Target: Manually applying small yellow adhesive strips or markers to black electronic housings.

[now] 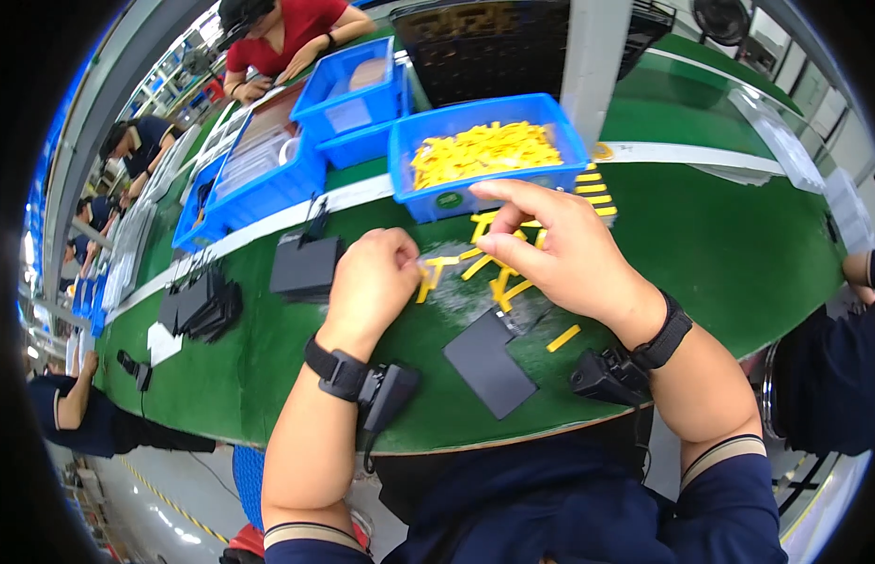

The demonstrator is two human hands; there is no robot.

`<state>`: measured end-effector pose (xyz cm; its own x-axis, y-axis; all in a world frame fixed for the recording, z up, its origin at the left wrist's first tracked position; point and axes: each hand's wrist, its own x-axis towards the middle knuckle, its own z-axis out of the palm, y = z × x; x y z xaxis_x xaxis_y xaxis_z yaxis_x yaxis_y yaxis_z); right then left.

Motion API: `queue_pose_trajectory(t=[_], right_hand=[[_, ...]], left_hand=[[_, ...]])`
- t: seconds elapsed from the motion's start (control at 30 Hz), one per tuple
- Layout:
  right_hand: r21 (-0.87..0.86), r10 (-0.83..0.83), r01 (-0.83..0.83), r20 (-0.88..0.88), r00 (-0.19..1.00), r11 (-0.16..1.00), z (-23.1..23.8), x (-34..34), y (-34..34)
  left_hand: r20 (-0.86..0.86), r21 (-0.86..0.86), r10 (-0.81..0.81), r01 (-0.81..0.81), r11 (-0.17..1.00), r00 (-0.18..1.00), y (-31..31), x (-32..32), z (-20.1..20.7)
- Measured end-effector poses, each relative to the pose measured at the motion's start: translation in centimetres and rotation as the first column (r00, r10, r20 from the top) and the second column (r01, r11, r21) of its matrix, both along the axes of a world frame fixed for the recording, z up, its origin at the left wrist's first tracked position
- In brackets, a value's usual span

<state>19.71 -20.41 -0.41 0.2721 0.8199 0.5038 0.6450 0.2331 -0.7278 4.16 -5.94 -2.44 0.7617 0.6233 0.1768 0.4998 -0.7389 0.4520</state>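
Note:
My left hand is closed, its fingertips pinched above the green table beside some yellow strips. What those fingers hold, if anything, is hidden. To the right, my right hand hovers over more loose yellow strips, thumb and index finger apart with nothing seen between them. A flat dark-grey box-shaped device with a notched corner and a short black cable lies between my forearms, near the table's front edge. One single yellow strip rests to its right. Black straps with small devices circle both my wrists.
A blue bin heaped with yellow strips stands beyond my hands. Another dark device and a stack of them lie to the left. Further blue bins and a grey post stand behind. Other people sit around the table.

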Motion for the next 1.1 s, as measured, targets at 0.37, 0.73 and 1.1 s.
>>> queue_pose_trajectory(t=[0.37,0.73,1.1], right_hand=[[0.034,-0.56,0.607,0.429,0.708,0.794,0.6,18.5,-10.7],[-0.083,-0.731,0.947,0.657,-0.182,-0.31,-5.3,43.8,-35.2],[-0.241,-0.699,0.738,0.589,-0.405,-0.631,-5.6,59.0,-45.3]], left_hand=[[0.261,0.027,-0.077,0.072,0.997,0.962,-0.5,-0.5,0.0],[0.178,-0.372,0.153,-0.078,0.925,0.972,-1.4,-0.8,2.2],[0.311,-0.562,0.175,0.032,0.826,0.934,-1.6,-0.8,2.2]])
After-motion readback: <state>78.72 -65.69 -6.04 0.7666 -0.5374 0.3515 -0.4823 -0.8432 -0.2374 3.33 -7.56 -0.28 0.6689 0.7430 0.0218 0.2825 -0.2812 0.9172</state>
